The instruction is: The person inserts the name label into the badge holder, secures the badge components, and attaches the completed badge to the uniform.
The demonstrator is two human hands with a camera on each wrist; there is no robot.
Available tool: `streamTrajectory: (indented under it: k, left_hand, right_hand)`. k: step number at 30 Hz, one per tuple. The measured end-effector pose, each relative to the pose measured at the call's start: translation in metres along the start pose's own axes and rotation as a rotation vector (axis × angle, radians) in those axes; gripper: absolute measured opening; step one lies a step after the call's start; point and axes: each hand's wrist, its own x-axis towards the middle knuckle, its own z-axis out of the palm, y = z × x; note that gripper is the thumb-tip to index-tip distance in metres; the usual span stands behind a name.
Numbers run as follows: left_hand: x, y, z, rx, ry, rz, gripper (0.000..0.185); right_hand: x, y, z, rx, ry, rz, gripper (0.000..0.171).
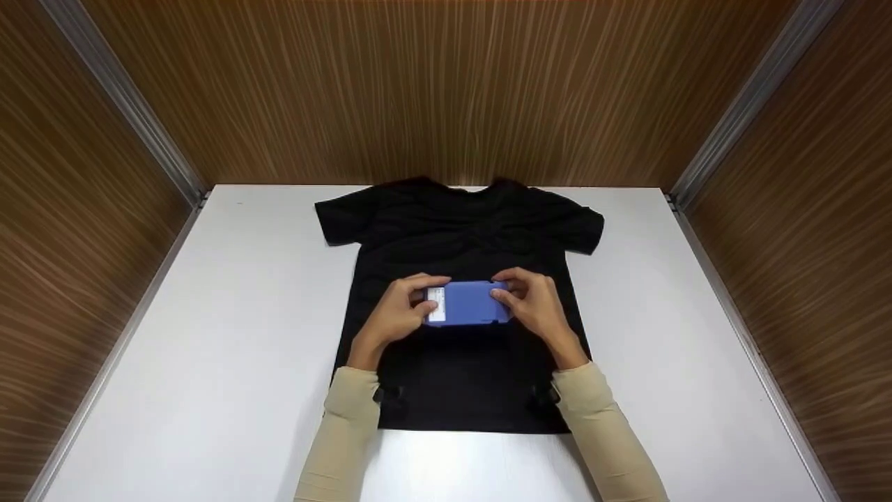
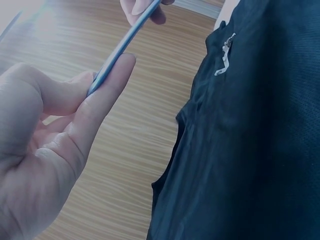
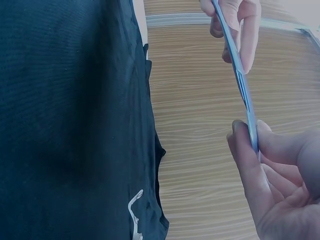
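A thin, flat blue rectangular piece (image 1: 470, 303) with a white label (image 1: 437, 301) at its left end is held level above a black T-shirt (image 1: 460, 390). My left hand (image 1: 398, 312) pinches the labelled end between thumb and fingers. At the opposite end, my right hand (image 1: 538, 305) pinches it the same way. Both wrist views show the blue piece edge-on, as a narrow strip (image 2: 120, 47). What kind of thing it is does not show. The shirt lies spread out, collar at the far side, with wrinkles across its chest.
The T-shirt rests on a white table (image 1: 230, 335). Wood-patterned panels (image 1: 446, 90) with metal corner rails (image 1: 132, 104) enclose the back and both sides. A small white mark (image 2: 225, 57) shows on the shirt in the wrist views.
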Motion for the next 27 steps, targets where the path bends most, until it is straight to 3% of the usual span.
streamTrajectory:
  k: [15, 27]
  left_hand:
    - [0.003, -0.001, 0.003, 0.008, -0.014, -0.008, 0.046]
    - [0.001, -0.002, 0.003, 0.021, -0.021, -0.013, 0.045]
  right_hand:
    - [-0.003, -0.005, 0.006, -0.102, 0.013, -0.049, 0.017]
    - [-0.004, -0.008, 0.011, -0.115, 0.012, -0.08, 0.017]
